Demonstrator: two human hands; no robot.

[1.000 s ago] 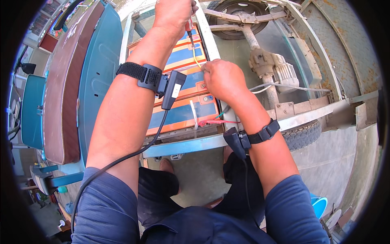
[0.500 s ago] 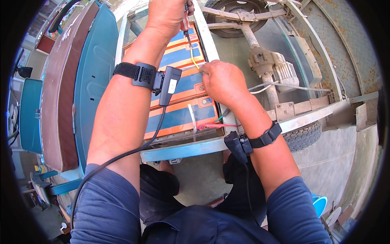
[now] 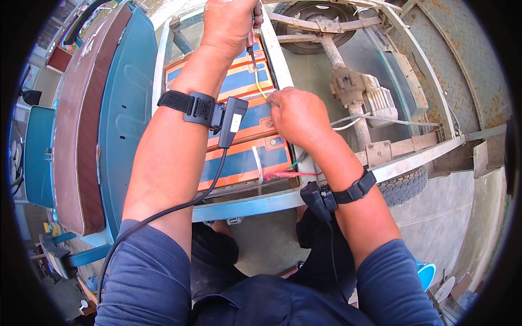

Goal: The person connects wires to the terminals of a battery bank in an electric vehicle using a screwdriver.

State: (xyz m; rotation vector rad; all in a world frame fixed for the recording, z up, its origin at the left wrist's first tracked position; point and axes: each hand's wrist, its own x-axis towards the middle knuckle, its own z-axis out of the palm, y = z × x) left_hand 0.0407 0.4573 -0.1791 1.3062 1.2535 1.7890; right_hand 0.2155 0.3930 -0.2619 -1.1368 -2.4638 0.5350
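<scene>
Bright daylight is bleaching the far ground (image 3: 169, 10); a dark rim is circling the view, straight edges are bending near it, and a patch beside the rail (image 3: 417, 157) is blurring.

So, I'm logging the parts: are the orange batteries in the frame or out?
In: the batteries lie side by side within the metal frame, just beyond its blue front bar.
</scene>
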